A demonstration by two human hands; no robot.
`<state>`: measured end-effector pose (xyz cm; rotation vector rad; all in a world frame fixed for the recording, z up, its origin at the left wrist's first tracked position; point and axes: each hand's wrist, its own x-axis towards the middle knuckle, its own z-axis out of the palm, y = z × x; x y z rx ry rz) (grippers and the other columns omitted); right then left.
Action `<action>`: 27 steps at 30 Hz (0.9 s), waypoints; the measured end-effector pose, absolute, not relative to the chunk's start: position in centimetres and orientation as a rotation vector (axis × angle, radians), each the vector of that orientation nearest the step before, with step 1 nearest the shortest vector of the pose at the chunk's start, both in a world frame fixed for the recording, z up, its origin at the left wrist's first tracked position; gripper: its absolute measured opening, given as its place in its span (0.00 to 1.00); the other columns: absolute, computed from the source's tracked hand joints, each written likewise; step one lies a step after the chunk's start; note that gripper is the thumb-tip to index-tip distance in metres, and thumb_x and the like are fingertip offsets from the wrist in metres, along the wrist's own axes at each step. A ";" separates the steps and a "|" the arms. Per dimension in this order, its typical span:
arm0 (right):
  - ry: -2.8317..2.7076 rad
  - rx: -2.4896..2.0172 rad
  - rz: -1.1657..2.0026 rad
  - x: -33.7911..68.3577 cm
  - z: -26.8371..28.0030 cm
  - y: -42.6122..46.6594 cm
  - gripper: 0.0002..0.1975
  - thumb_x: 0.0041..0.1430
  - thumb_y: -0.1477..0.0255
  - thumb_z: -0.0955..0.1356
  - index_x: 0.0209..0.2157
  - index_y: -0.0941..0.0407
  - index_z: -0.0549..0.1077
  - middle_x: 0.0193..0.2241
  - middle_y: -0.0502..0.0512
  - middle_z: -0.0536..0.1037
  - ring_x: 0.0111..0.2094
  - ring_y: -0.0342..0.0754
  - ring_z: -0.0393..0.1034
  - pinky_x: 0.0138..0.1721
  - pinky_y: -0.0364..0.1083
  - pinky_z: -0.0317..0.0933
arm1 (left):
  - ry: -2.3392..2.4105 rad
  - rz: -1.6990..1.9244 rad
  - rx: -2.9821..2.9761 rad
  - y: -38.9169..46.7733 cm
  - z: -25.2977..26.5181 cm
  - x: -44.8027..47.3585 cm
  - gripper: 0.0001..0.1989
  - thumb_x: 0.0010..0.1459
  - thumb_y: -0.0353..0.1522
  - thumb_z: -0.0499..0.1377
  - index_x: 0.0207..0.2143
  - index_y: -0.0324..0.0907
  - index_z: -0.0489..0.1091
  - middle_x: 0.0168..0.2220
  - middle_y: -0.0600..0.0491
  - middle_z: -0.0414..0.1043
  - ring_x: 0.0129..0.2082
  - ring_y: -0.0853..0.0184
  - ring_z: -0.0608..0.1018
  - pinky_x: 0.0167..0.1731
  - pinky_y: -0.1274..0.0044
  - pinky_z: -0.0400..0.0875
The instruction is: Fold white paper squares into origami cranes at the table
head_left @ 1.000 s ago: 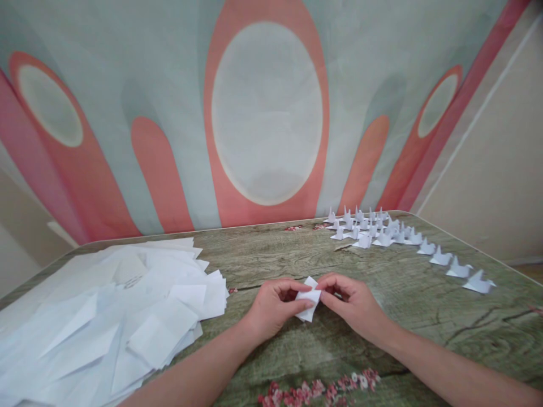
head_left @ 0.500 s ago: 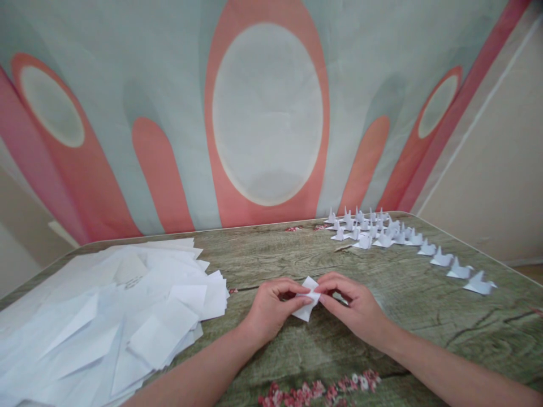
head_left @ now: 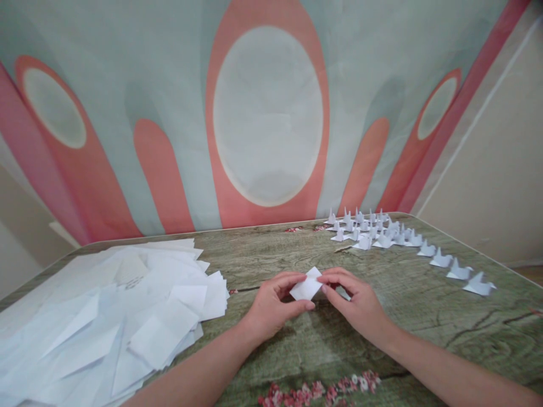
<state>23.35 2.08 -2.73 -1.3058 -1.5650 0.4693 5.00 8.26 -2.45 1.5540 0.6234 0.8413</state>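
A small white folded paper (head_left: 307, 288) is held between my hands a little above the middle of the table, its diamond face showing. My left hand (head_left: 275, 302) has its fingertips at the paper's left corner, with the thumb stretched along below the lower edge. At the right corner, my right hand (head_left: 350, 297) pinches the paper between thumb and forefinger. Fingers of both hands hide parts of its sides. To the right stand several white folded paper cranes (head_left: 441, 258), grouped at the back and trailing in a line toward the front.
A broad heap of loose white paper sheets (head_left: 139, 316) covers the left of the wood-patterned table (head_left: 254, 254). Behind the table hangs a grey and coral patterned backdrop (head_left: 267, 118). Printed pink flowers (head_left: 318, 390) mark the tabletop near the front.
The paper has moved slightly up and now shows a flatter, wider diamond face. My left thumb has come off its front face to below it. The cranes and sheets have not moved.
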 end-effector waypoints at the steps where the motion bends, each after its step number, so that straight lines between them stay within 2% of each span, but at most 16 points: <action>1: -1.565 -1.304 0.472 23.3 -2.7 2.1 0.08 0.55 0.72 0.64 0.36 0.54 0.74 0.36 0.54 0.73 0.37 0.47 0.68 0.40 0.46 0.63 | 0.622 0.832 1.578 8.3 -2.3 4.9 0.22 0.43 0.33 0.67 0.43 0.40 0.72 0.45 0.46 0.68 0.44 0.61 0.72 0.44 0.73 0.66; 4: -1.564 -1.296 0.497 23.3 -2.7 2.1 0.08 0.55 0.71 0.65 0.36 0.54 0.74 0.35 0.55 0.73 0.36 0.47 0.68 0.38 0.46 0.63 | 0.631 0.808 1.627 8.3 -1.5 4.7 0.15 0.51 0.35 0.60 0.42 0.40 0.73 0.44 0.46 0.70 0.45 0.61 0.71 0.47 0.71 0.63; 6: -1.561 -1.292 0.515 23.3 -2.8 2.1 0.08 0.55 0.70 0.65 0.35 0.55 0.74 0.36 0.55 0.73 0.35 0.47 0.68 0.37 0.46 0.64 | 0.661 0.810 1.621 8.3 -1.2 4.7 0.13 0.54 0.35 0.58 0.40 0.40 0.74 0.43 0.48 0.72 0.44 0.62 0.71 0.48 0.71 0.62; 14: -1.563 -1.256 0.581 23.3 -2.9 2.0 0.08 0.55 0.70 0.65 0.36 0.54 0.74 0.35 0.54 0.72 0.35 0.46 0.68 0.36 0.45 0.63 | 0.722 0.740 1.443 8.2 -1.3 4.7 0.15 0.49 0.39 0.61 0.37 0.38 0.75 0.34 0.50 0.76 0.34 0.65 0.74 0.38 0.76 0.65; 27: -1.541 -1.245 0.621 23.2 -2.9 2.0 0.07 0.56 0.69 0.66 0.34 0.54 0.75 0.34 0.54 0.72 0.36 0.47 0.68 0.38 0.45 0.62 | 0.687 0.742 1.466 8.1 -0.9 4.8 0.17 0.49 0.41 0.61 0.38 0.39 0.75 0.36 0.49 0.76 0.36 0.62 0.75 0.40 0.73 0.67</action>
